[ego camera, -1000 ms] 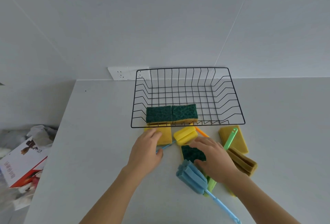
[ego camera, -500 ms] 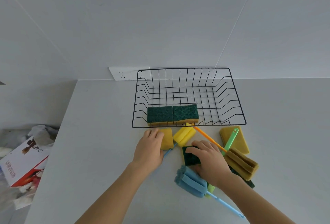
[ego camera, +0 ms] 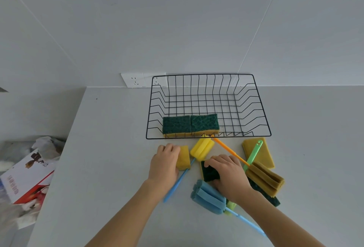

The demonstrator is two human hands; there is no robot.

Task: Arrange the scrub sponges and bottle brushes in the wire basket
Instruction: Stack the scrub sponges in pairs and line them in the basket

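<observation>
A black wire basket (ego camera: 262, 108) stands at the back of the table with two green-topped scrub sponges (ego camera: 190, 124) side by side along its front wall. In front of it, my left hand (ego camera: 165, 163) grips a yellow sponge (ego camera: 183, 157), and my right hand (ego camera: 228, 175) grips a green-topped sponge (ego camera: 209, 172). Around them lie a yellow foam brush (ego camera: 201, 148) with a blue handle, a blue foam brush (ego camera: 208, 197), an olive foam brush (ego camera: 265, 178) with an orange handle, and a green brush handle (ego camera: 254, 153).
A yellow sponge (ego camera: 264, 155) lies flat at the right under the green handle, and a dark green sponge (ego camera: 267, 195) shows beneath the olive brush. A wall socket (ego camera: 134, 80) sits behind the basket. Boxes and bags (ego camera: 25, 175) lie beyond the table's left edge.
My right hand has closed on the green-topped sponge and tilted it up on edge. My left hand has closed on the yellow sponge and drawn it slightly towards me.
</observation>
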